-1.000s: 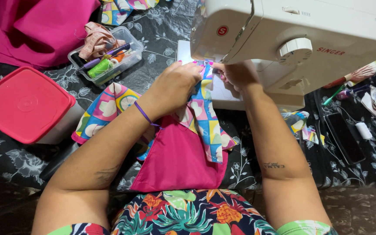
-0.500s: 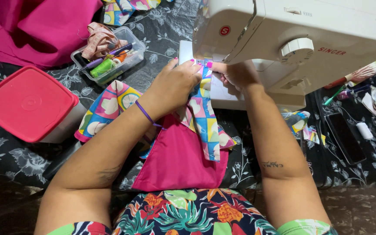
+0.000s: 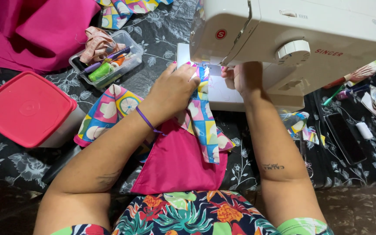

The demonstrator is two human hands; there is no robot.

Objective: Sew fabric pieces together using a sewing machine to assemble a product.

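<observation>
Little moved since earlier frame: left hand clenched on patterned strip, right hand fingers hidden at 12 o'clock under sewing machine; needle-prick risk.

The sewing machine has a smooth white plastic shell with a soft sheen, and its round dial is ribbed plastic. The patterned strip under the left hand is thin printed cloth, matt and creased. The pink fabric below it is plain woven cloth, matt, with soft folds. The counter is covered by a dark cloth printed with pale flowers. The red lid is glossy smooth plastic on a cloudy plastic tub. The small tray is clear plastic. A phone shows a glossy black face.
</observation>
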